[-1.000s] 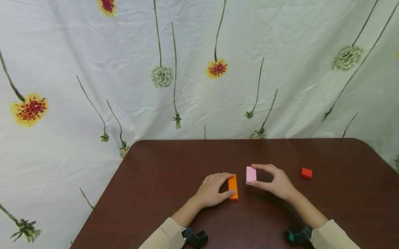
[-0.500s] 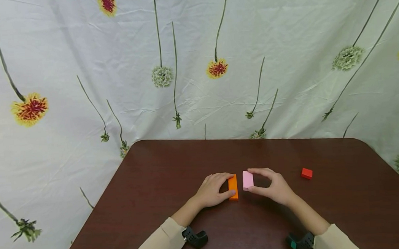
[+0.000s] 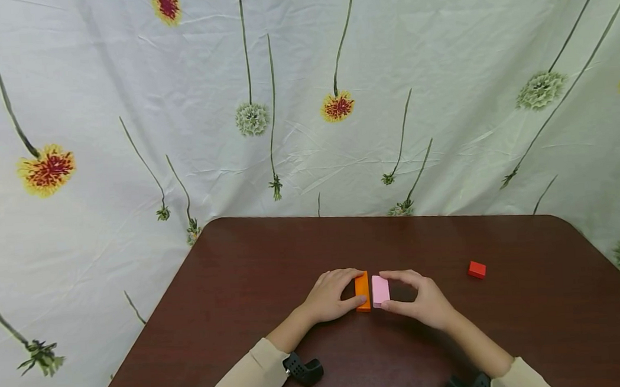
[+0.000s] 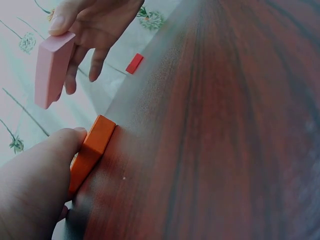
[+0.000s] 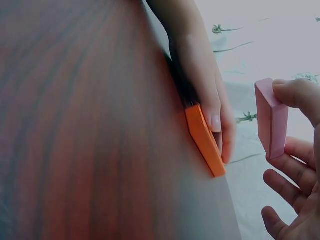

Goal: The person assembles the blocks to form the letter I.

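Note:
My left hand (image 3: 329,297) holds an orange rectangular block (image 3: 362,285) flat on the table, thumb at its near end and fingertips at its far end. My right hand (image 3: 427,300) pinches a pink rectangular block (image 3: 380,290) by its ends, between thumb and fingers. The pink block is just right of the orange one in the head view. Both wrist views show the pink block (image 4: 52,70) raised off the table, while the orange block (image 5: 204,140) lies on the surface. In the right wrist view, the remaining fingers of my right hand hang loosely below the pink block.
A small red block (image 3: 477,269) lies on the dark brown table (image 3: 271,249), off to the right of both hands. Behind the table hangs a white cloth (image 3: 291,64) with printed flowers. Both wrists wear dark bands.
My right hand has moved left and toward me with the pink block, bringing it closer beside the orange block. The left hand and the orange block have stayed in place.

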`<state>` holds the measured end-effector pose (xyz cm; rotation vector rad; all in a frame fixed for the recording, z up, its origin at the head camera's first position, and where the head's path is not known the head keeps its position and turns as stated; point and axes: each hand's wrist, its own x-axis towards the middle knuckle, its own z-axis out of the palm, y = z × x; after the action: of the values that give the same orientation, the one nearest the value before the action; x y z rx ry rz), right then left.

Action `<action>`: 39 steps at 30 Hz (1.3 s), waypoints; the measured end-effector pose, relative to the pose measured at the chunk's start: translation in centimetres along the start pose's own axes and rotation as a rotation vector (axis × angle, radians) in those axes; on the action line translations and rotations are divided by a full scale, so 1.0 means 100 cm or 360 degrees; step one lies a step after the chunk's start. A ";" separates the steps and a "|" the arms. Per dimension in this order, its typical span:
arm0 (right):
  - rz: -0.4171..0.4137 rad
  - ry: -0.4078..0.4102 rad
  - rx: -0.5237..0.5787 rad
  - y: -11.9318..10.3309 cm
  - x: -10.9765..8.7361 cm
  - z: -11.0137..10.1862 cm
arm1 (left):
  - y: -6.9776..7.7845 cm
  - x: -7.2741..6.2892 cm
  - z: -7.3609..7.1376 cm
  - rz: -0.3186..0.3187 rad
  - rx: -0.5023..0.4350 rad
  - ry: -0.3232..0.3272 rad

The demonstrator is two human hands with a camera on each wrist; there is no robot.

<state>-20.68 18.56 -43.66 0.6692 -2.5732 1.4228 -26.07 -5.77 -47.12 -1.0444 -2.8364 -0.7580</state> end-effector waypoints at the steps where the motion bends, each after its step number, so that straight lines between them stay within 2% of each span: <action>1: 0.0005 0.0000 0.0008 -0.001 -0.001 0.001 | 0.000 0.000 0.000 -0.0001 0.0000 -0.0001; 17: -0.0078 -0.0076 -0.0021 -0.008 -0.012 0.015 | 0.000 0.000 0.000 -0.0007 0.0017 -0.0006; 21: -0.0132 -0.0094 -0.0047 -0.007 -0.015 0.019 | 0.000 0.000 0.000 -0.0015 0.0028 -0.0017; 39: -0.0132 -0.0238 -0.0044 -0.005 -0.024 0.033 | 0.002 -0.001 -0.002 0.0016 -0.0005 0.0006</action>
<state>-17.96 16.37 -45.82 0.8994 -2.6356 1.3581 -25.92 -5.78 -46.89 -1.0556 -2.8257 -0.7628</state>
